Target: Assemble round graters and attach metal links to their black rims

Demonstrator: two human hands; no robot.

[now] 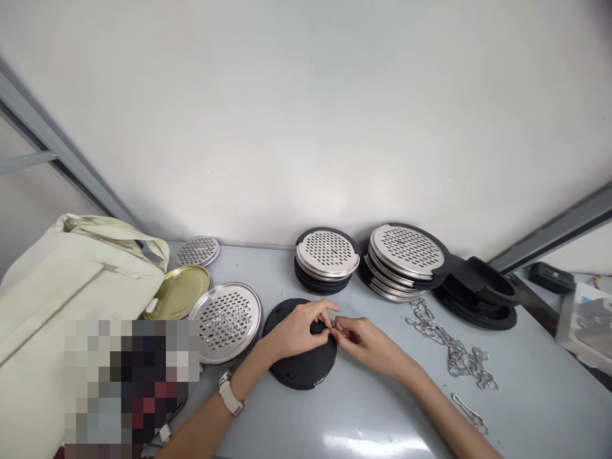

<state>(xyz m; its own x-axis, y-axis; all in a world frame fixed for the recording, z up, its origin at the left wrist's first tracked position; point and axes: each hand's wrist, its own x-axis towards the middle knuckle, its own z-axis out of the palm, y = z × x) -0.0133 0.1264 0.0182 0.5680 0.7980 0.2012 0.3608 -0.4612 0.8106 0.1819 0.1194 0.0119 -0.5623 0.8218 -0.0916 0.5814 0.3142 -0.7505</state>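
A round black plastic disc [306, 373] lies on the grey table in front of me. Over its right side, my left hand [308, 325] has its thumb and fingers drawn together. My right hand [361, 341] pinches at the disc's right edge, its fingertips almost meeting those of the left. Whatever sits between the fingertips is too small and covered to make out. Just left of the disc, a round metal grater plate [227, 322] with raised holes rests on the table. Several bent wire clips [461, 357] are strewn to the right of my right hand.
Grater plates in black holders form two stacks [327, 255] [406, 252] by the wall. Black round trays [478, 290] stand at the right. At the left are a cream bag [81, 274], a gold-coloured lid [184, 290] and a smaller grater plate [198, 250].
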